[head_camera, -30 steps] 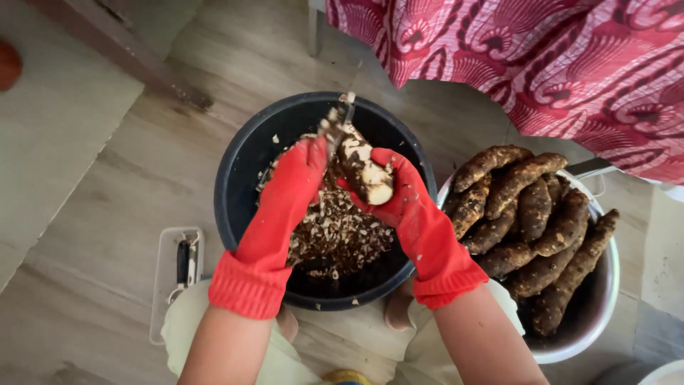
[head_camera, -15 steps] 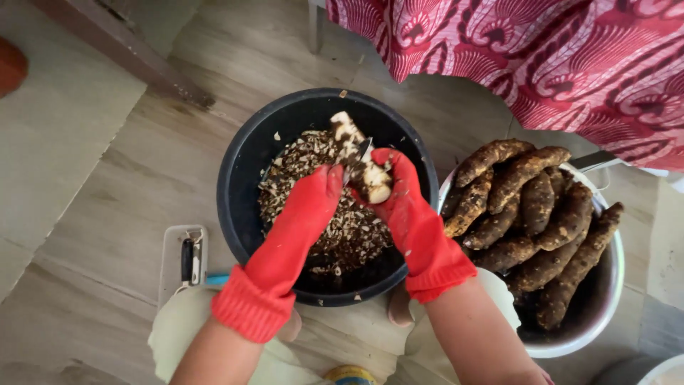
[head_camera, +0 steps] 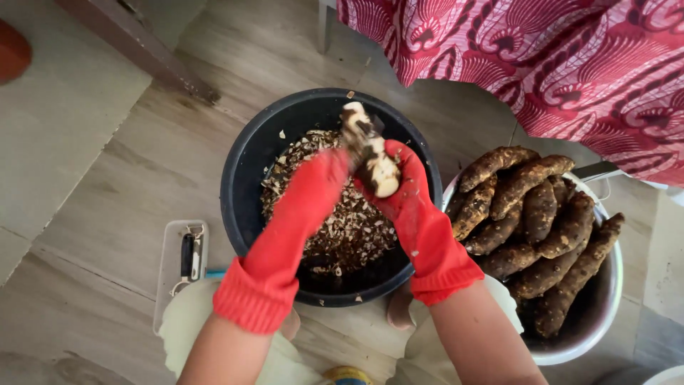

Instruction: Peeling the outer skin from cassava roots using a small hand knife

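Note:
Both my hands wear red rubber gloves and work over a black bucket (head_camera: 241, 160). My right hand (head_camera: 417, 210) grips a partly peeled root (head_camera: 372, 160), pale with dark skin patches, pointing up and away from me. My left hand (head_camera: 308, 207) is closed against the root's left side; a thin grey blade seems to show beside the root's top, so it looks like a knife. Brown and white peelings (head_camera: 349, 232) cover the bucket's bottom.
A white basin (head_camera: 614, 285) at the right is piled with several unpeeled brown roots (head_camera: 534, 214). A pale flat tray with a small dark tool (head_camera: 182, 262) lies on the floor at left. Red patterned cloth (head_camera: 556, 57) hangs at the top right.
My left hand slid down toward me along the root and back up again, as in a peeling stroke. The root in my right hand stayed over the bucket, now tilted a little further up.

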